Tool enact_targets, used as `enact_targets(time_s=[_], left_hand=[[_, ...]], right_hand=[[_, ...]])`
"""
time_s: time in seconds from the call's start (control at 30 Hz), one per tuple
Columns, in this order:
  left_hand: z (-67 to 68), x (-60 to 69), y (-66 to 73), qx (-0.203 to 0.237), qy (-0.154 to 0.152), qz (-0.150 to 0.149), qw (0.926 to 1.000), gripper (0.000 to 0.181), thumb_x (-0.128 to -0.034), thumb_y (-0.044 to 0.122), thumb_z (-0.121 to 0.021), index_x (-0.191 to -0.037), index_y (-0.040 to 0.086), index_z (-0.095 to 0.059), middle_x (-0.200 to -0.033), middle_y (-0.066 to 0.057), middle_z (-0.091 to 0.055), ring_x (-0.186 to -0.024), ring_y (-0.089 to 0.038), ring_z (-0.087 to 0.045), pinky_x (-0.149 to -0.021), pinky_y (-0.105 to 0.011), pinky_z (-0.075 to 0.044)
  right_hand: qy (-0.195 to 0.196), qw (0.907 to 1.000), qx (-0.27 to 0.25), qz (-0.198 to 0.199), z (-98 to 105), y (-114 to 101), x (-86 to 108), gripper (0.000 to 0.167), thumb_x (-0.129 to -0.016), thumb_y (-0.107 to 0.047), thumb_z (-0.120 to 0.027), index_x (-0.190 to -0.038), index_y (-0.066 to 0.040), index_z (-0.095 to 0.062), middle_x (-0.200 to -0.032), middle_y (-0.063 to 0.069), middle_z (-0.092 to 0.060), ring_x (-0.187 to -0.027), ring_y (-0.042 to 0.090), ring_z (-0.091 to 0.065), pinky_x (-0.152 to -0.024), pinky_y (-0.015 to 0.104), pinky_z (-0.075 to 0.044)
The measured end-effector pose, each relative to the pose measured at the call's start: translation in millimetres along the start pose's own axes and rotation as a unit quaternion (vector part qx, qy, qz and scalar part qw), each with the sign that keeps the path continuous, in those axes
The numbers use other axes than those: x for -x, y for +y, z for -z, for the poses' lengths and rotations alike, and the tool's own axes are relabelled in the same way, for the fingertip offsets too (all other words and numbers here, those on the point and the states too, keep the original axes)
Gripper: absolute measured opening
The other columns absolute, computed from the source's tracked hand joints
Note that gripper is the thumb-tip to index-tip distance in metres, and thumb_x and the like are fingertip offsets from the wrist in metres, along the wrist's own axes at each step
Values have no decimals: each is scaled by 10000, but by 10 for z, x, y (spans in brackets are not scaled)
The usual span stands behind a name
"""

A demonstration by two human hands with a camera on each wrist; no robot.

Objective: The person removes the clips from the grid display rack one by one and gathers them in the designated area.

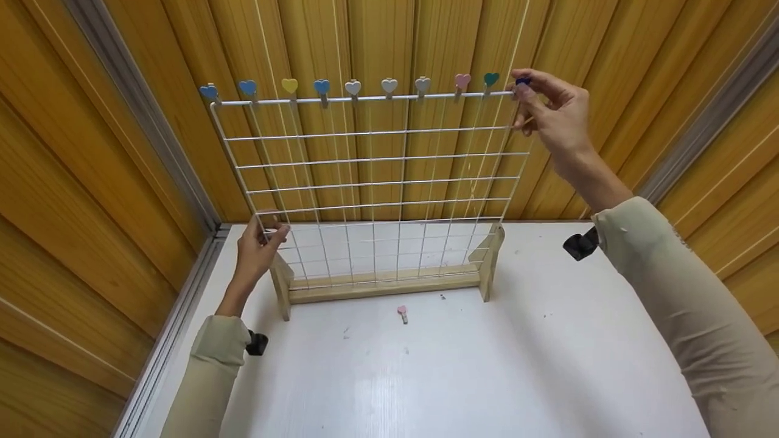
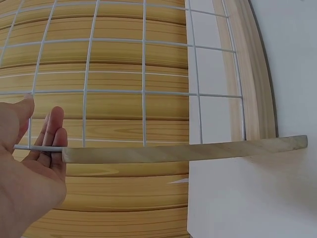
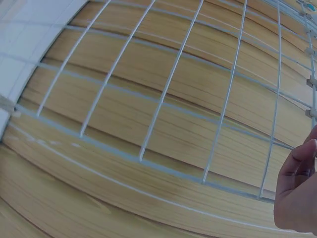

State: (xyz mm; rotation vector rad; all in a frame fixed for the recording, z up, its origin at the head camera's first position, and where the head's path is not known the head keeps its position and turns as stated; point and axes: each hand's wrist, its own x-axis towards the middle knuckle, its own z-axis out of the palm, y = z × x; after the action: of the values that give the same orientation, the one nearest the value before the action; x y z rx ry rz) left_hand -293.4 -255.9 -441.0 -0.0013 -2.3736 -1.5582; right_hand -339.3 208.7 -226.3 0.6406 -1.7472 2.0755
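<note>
A white wire grid panel [image 1: 372,182] stands upright in a wooden stand [image 1: 383,293]. My left hand [image 1: 254,250] holds the grid's left side wire just above the stand's left upright; in the left wrist view the thumb and fingers of the left hand [image 2: 34,158] are around that wire. At the top right corner my right hand [image 1: 557,118] pinches a dark blue heart clothespin [image 1: 523,80] at the top wire. Only part of the right hand [image 3: 299,188] shows in the right wrist view, and the clothespin is hidden there. Several heart clothespins, among them a green one [image 1: 491,79], line the top wire.
A pink heart clothespin [image 1: 402,314] lies on the white table [image 1: 389,377] in front of the stand. Wood-look panel walls [image 1: 377,36] rise behind and at both sides. A grey metal rail [image 1: 164,340] runs along the table's left edge.
</note>
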Motion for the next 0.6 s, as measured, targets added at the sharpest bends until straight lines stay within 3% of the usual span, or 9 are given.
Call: enact_targets(time_s=[0.17, 0.37, 0.6], left_hand=[[3, -22, -4, -19, -30, 4, 10000, 429, -1020, 262, -645, -1397, 108, -509, -1223, -166, -649, -862, 42, -612, -814, -141, -459], [-10, -40, -30, -45, 10, -151, 9999, 395, -1014, 224, -658, -1353, 76, -518, -1184, -167, -665, -837, 75, -618, -803, -137, -471], [-10, -13, -52, 34, -4, -128, 9999, 423, -1013, 200, -656, -1384, 56, -510, -1158, -138, -657, -855, 37, -635, -807, -143, -478]], right_hand=[[296, 9979, -411, -408, -11, -4, -12, 235, -930, -93, -709, -1149, -22, -755, -1013, 94, -766, -523, 121, -610, -468, 181, -451], [556, 9953, -611, -514, -37, 14, -2, 256, -921, -100, -714, -1161, -16, -746, -1040, 92, -761, -513, 109, -579, -474, 174, -433], [785, 9896, -1026, -638, -36, 52, 46, 278, -934, -98, -692, -1202, -38, -738, -1073, 92, -772, -508, 103, -544, -484, 179, -452]])
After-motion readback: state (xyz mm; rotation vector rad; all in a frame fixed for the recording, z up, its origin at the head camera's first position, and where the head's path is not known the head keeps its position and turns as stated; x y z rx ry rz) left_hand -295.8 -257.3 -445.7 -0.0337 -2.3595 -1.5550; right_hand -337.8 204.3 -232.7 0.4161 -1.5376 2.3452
